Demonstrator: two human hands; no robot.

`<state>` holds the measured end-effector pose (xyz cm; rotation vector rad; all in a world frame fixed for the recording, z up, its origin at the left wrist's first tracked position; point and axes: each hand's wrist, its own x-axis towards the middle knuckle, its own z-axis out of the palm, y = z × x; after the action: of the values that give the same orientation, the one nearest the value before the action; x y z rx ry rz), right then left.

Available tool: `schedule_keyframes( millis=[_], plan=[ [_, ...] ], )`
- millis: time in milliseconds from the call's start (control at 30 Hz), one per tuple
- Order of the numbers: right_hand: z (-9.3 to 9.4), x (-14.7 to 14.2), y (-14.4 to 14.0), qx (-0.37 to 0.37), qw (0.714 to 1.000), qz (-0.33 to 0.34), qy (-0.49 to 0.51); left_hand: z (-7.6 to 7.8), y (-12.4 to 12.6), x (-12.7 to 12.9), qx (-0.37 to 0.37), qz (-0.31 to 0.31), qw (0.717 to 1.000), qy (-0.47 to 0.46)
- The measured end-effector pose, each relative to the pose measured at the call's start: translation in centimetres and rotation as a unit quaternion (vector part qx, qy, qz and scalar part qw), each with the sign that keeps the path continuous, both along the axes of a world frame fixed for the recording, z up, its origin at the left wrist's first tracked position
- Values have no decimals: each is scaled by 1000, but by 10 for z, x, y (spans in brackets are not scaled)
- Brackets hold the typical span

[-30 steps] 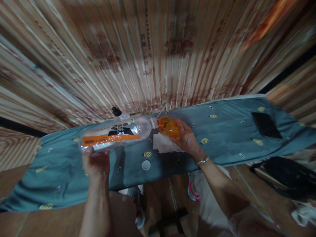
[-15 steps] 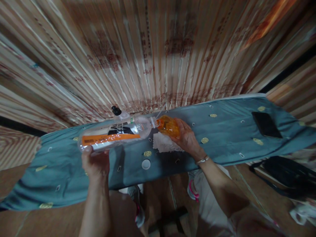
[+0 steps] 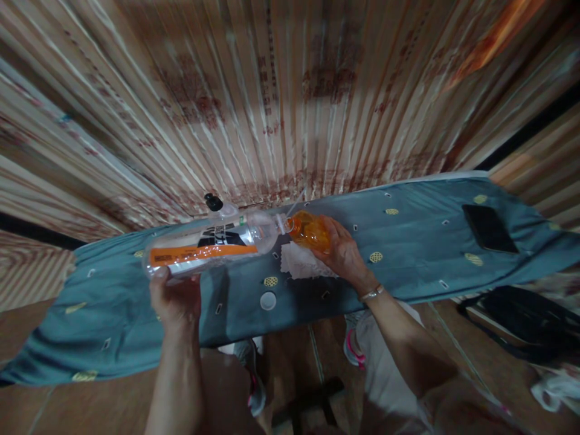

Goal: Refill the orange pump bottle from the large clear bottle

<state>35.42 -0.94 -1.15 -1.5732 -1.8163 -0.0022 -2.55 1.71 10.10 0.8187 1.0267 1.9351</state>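
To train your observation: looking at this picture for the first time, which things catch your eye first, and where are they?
The left hand tips a large clear bottle with an orange label on its side, its mouth meeting a small orange bottle held by the right hand. Both hang over a blue patterned cloth at mid-frame. Just below lie a white cap and a white napkin; a dark phone rests far right.

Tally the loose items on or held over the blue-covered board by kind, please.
Bottles: 2, the large clear bottle in the left hand and the small orange bottle in the right hand
Caps: 2, white cap and black cap
White cloth: 1
Black phone: 1
Total: 6
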Motion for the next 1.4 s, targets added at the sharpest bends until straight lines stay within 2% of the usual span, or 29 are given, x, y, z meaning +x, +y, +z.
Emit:
schedule_keyframes(
  millis=[600,667,867,1167,1400],
  plan=[
    [4,0,-1,-13,1000,3,0,-5,2,-4,18,-15,1000,17],
    [4,-1,-1,-13,1000,1,0,-4,2,-2,17,-16,1000,14],
    [4,-1,-1,-3,1000,3,-2,2,4,6,7,32,999,-31],
    [4,1,-2,-7,1000,6,0,8,2,11,-16,34,998,-53],
    [5,2,-2,-18,1000,10,-2,-1,5,4,-2,27,999,-24]
  ],
)
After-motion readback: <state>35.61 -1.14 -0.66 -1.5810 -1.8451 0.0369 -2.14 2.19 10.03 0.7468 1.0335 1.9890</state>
